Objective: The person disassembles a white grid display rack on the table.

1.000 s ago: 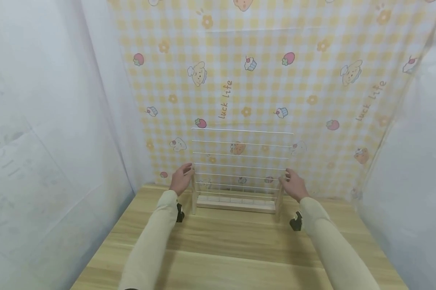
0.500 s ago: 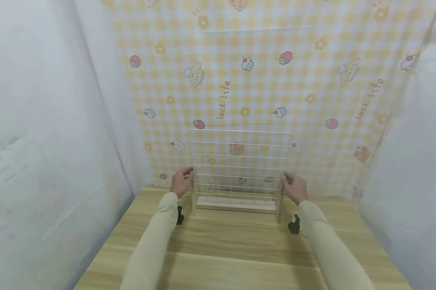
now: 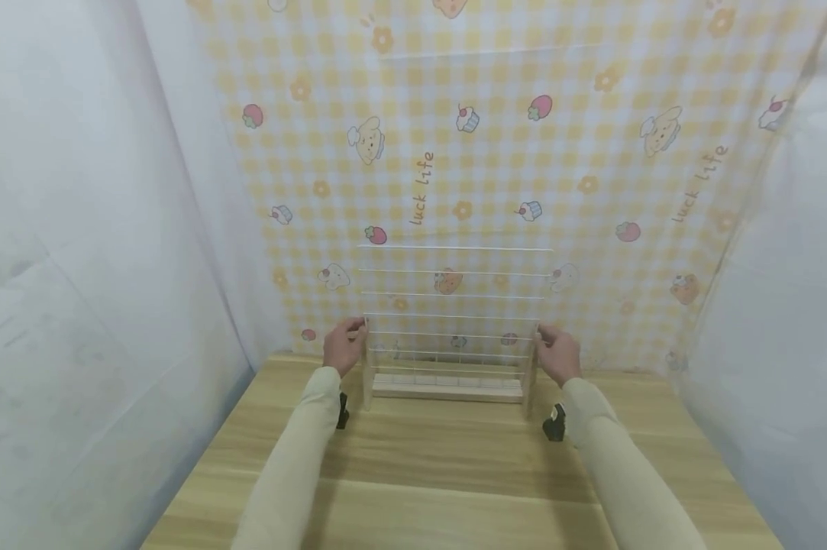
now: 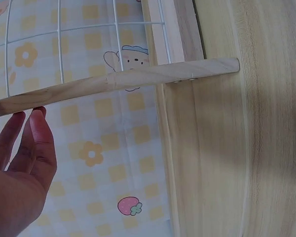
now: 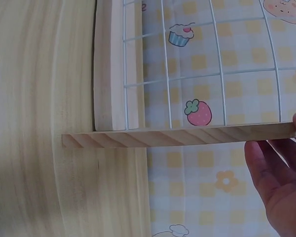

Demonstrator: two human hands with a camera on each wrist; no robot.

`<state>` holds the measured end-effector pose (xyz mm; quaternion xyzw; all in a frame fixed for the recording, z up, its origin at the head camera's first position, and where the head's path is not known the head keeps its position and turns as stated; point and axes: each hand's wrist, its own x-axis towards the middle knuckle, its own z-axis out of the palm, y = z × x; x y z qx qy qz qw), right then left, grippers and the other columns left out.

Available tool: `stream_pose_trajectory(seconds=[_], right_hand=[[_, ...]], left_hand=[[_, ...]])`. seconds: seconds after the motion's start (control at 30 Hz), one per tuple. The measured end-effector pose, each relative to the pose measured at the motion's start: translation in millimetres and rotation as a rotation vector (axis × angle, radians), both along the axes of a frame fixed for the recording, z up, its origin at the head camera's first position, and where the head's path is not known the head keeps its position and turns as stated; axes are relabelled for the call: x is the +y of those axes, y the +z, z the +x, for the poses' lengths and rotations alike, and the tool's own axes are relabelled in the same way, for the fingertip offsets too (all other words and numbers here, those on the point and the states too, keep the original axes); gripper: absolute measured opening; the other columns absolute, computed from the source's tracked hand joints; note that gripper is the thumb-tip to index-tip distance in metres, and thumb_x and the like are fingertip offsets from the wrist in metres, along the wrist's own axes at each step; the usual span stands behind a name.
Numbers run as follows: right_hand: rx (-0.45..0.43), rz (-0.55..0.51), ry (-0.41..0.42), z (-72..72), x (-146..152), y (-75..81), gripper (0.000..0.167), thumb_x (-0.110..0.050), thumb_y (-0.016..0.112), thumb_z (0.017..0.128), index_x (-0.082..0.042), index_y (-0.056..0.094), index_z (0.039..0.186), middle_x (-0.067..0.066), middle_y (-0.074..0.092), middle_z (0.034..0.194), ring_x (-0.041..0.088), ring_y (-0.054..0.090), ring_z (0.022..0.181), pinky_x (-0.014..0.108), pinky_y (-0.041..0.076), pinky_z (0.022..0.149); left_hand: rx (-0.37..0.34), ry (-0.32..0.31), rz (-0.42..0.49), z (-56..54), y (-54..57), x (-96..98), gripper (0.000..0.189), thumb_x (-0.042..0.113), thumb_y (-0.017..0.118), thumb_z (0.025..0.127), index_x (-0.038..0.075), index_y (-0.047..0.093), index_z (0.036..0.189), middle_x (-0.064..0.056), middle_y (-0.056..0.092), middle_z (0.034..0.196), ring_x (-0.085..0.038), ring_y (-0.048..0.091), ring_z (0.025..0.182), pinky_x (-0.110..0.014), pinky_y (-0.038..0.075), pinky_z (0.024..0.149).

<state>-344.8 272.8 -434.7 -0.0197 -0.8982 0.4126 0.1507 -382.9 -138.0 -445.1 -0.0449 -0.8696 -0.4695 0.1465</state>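
A rack with a white wire grid [image 5: 218, 49], two wooden side posts and a wooden base board [image 3: 447, 389] stands at the back of the table. My left hand [image 3: 343, 347] holds the upper end of the left post [image 4: 138, 76], fingertips against its outer side. At the opposite end, my right hand [image 3: 559, 355] holds the upper part of the right post [image 5: 187, 137] the same way. Both posts' lower ends meet the tabletop in the wrist views. The grid's top wires rise above both hands in the head view.
A wooden table [image 3: 413, 458] stretches in front of the rack. Right behind it hangs a yellow checked cloth [image 3: 495, 168] with cartoon prints. White sheets [image 3: 97, 229] close off the left and right sides. A black device [image 3: 554, 425] sits at the right wrist.
Both hands have settled slightly lower on the posts, and the right fingers have drawn in around theirs. The rack stays about where it was; the head view has shifted a little.
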Motion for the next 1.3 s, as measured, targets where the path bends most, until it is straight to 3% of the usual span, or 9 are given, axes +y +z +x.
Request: stream_pose_trajectory(seconds=[0.2,0.4,0.67,0.97,1.3], right_hand=[[-0.027,-0.027,0.018,-1.6,-7,-2.0,0.043,-0.016,0.048,0.104,0.006,0.051,0.141,0.03,0.056,0.14,0.049,0.056,0.127,0.058,0.048,0.107],[0.001,-0.013,0.028,-4.0,-12,-3.3,0.044,-0.02,0.049,0.103,0.003,0.053,0.139,0.03,0.058,0.136,0.05,0.059,0.121,0.058,0.052,0.102],[-0.004,0.035,0.054,-16.9,-11,-6.4,0.044,-0.021,0.047,0.105,0.002,0.049,0.144,0.027,0.054,0.141,0.048,0.062,0.12,0.056,0.052,0.102],[-0.038,0.093,0.071,-25.3,-15,1.4,0.044,-0.021,0.044,0.106,0.002,0.046,0.145,0.026,0.049,0.146,0.05,0.041,0.14,0.059,0.033,0.119],[-0.053,0.103,0.078,-28.8,-24,3.9,0.044,-0.02,0.041,0.107,0.0,0.045,0.146,0.025,0.045,0.149,0.05,0.04,0.141,0.06,0.034,0.118]], left_hand=[[-0.026,-0.005,-0.01,3.3,-2.6,-12.8,0.034,0.022,0.056,0.103,0.005,0.061,0.133,-0.022,0.063,0.135,-0.042,0.069,0.109,-0.049,0.061,0.089],[-0.031,-0.024,0.006,8.7,-4.3,-23.5,0.033,0.023,0.058,0.103,0.006,0.063,0.13,-0.02,0.064,0.133,-0.041,0.07,0.107,-0.046,0.062,0.086],[0.002,-0.035,0.049,26.9,-9.7,-29.4,0.032,0.021,0.059,0.102,0.005,0.063,0.129,-0.017,0.064,0.133,-0.037,0.069,0.106,-0.042,0.063,0.083],[0.068,-0.016,0.036,42.9,-14.5,-30.9,0.028,0.02,0.062,0.101,0.008,0.065,0.125,-0.015,0.066,0.13,-0.036,0.07,0.103,-0.041,0.063,0.08],[0.069,0.008,0.104,58.9,-18.3,-31.1,0.023,0.018,0.062,0.1,0.01,0.066,0.121,-0.014,0.065,0.13,-0.035,0.07,0.102,-0.039,0.063,0.079]])
